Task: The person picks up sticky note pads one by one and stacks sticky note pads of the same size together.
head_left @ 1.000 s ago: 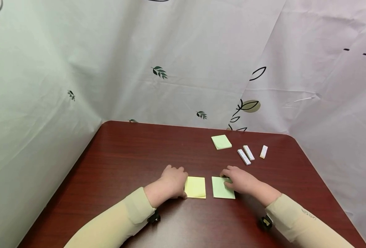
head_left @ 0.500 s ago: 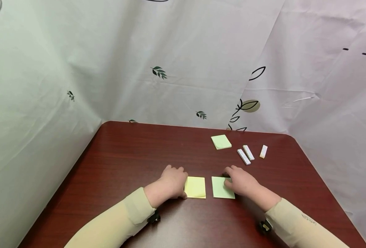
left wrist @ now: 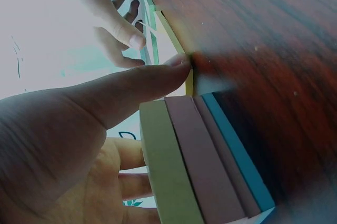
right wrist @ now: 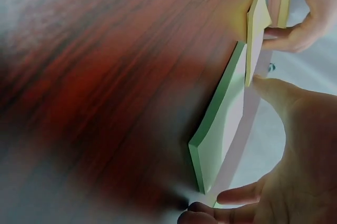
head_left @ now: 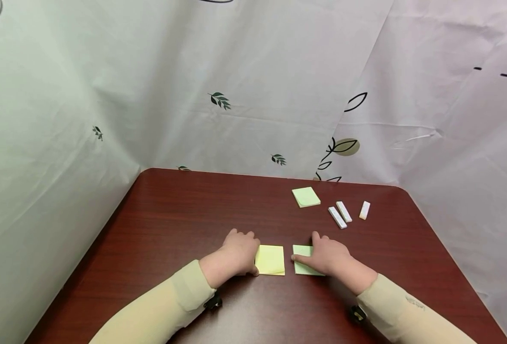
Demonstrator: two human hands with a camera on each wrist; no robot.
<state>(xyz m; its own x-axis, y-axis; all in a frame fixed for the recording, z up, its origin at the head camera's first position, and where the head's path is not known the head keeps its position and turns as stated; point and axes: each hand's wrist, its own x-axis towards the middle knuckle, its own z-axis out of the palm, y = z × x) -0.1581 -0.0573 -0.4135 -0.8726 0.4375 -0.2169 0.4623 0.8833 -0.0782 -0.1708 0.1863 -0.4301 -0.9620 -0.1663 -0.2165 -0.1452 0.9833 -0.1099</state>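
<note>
- Left hand is bent over a pad stack; grip cannot be told.
- Yellow pad is laid flat, squarish, side edges pointed forward.
- Green pad is aligned likewise, just beside.
- Right hand is held open above it.

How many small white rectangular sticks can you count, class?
3. Beyond the right hand, one white stick lies leftmost, a second white stick close beside it, a third white stick farther right. Others could be hidden.
</note>
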